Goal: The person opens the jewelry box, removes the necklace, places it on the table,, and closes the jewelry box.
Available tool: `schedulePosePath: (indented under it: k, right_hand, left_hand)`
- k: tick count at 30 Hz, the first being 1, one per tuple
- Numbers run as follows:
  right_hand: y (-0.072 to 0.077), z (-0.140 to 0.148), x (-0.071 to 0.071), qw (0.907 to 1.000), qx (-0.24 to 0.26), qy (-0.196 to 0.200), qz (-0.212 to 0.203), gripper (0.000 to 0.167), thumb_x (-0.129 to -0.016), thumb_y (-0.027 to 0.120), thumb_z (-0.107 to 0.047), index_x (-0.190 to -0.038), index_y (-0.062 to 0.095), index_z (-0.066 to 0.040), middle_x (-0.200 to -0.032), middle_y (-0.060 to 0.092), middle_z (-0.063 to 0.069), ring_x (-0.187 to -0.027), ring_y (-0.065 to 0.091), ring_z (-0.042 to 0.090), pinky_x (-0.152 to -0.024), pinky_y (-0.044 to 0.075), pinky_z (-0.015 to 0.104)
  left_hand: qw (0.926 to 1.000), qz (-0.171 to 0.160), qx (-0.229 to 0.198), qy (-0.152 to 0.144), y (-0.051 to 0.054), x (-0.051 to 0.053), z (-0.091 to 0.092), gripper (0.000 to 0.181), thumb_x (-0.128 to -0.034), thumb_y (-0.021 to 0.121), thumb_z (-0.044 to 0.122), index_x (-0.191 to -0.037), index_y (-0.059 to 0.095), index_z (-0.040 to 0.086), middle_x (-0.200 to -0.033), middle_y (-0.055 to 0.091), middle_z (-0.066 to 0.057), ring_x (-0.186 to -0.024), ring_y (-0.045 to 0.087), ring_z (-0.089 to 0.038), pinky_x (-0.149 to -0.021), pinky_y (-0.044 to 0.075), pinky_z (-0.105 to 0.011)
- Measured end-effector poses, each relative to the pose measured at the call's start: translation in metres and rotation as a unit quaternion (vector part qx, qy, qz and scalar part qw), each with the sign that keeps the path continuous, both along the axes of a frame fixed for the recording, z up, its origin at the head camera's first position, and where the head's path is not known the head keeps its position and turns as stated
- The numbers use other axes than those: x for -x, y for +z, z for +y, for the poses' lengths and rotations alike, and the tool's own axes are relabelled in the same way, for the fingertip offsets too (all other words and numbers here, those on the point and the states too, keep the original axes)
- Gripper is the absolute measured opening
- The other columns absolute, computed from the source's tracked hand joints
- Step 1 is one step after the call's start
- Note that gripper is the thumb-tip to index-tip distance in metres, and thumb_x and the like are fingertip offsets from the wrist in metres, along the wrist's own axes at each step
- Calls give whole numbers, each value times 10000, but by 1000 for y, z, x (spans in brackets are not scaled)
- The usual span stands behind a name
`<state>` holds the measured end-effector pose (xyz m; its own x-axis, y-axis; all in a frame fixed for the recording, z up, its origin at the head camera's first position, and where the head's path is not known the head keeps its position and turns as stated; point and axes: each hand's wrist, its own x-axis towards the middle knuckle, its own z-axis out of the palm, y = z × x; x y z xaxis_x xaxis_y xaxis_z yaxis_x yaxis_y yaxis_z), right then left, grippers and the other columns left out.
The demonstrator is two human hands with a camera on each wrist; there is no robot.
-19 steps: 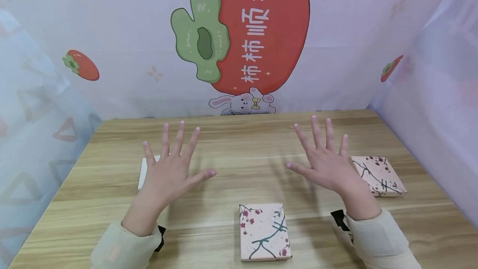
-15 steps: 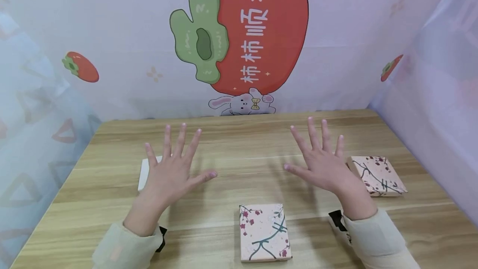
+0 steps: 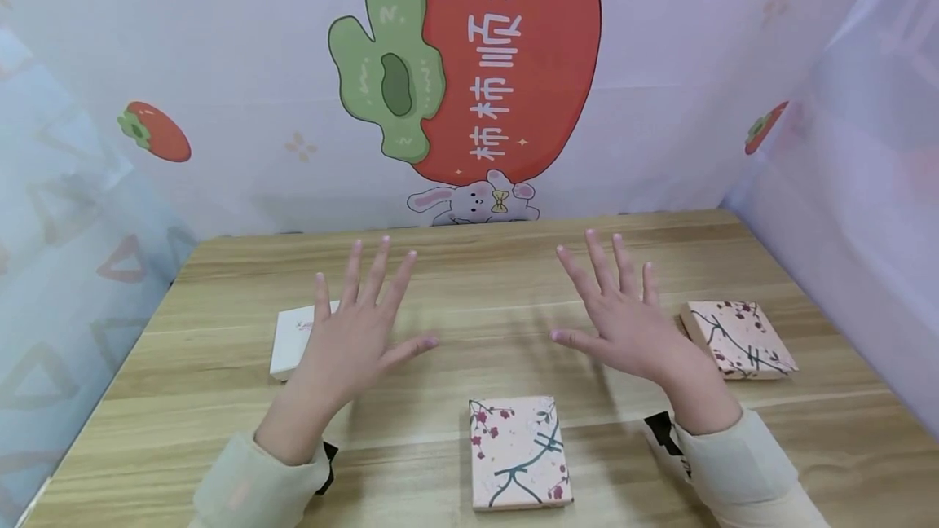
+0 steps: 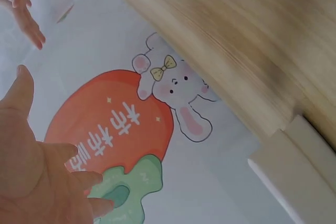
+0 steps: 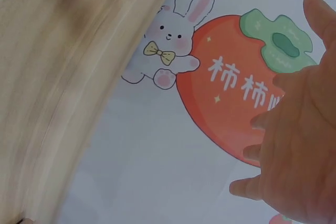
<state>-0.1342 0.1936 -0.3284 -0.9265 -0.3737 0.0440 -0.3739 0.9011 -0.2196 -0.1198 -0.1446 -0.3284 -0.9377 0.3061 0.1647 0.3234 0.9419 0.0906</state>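
Note:
Both hands hover over the wooden table with fingers spread and nothing held. My left hand [image 3: 348,345] is in front of a white box [image 3: 292,341], covering its right part in the head view. The same white box [image 4: 294,166] shows at the lower right of the left wrist view. My right hand [image 3: 627,324] is left of a pink box with a plum-blossom print [image 3: 741,341]. Between the two forearms, nearer the front, lies another blossom-printed box [image 3: 519,453], apart from both hands.
The wooden table [image 3: 477,283] ends at a back wall cloth [image 3: 257,161] printed with a large red persimmon [image 3: 528,63] and a rabbit [image 3: 477,200]. Pale cloth [image 3: 873,186] also closes off both sides.
The left hand has moved right, uncovering more of the white box. My right hand has drifted slightly left, toward the middle. The boxes stay in place while the view shifts a little.

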Motion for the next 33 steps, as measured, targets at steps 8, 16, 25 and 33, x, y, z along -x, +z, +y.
schedulePosePath:
  k: [8, 16, 25, 33]
  right_hand:
    - [-1, -2, -10, 9992, -143, 314, 223, 1005, -883, 543, -705, -1602, -35, -306, -1657, -222, 53, -1510, -238, 368, -1094, -15, 779]
    - [-7, -2, -24, 9971, -206, 690, 250, 998, -877, 570, -681, -1607, 16, -287, -1679, -124, 70, -1527, -148, 399, -1095, 44, 780]
    - [-16, -8, -37, 9924, -44, 1152, -420, 1111, -832, 613, -699, -1610, 14, -179, -1686, -45, 60, -1537, -94, 390, -1141, 57, 724]
    - [-21, -14, -47, 9804, -20, 1728, -943, 1210, -749, 618, -788, -1610, 44, -162, -1679, 93, 90, -1529, 88, 414, -1123, 201, 711]
  left_hand:
    - [9976, 325, 412, -445, -2, -7, 9, 1017, -839, 532, 766, -1608, 80, 279, -1690, -15, -54, -1548, -84, -352, -1112, 92, -763]
    - [9905, 516, 802, -992, -5, -26, 23, 995, -831, 505, 785, -1603, 147, 269, -1686, 77, -52, -1553, -7, -353, -1140, 172, -708]
    - [9870, 147, 763, -1406, -12, -43, 36, 977, -833, 465, 808, -1596, 187, 266, -1670, 165, -38, -1549, 80, -347, -1133, 271, -656]
    - [9755, -787, 705, -1931, -16, -49, 38, 1043, -796, 416, 861, -1581, 254, 194, -1638, 269, -65, -1523, 198, -355, -1110, 345, -608]
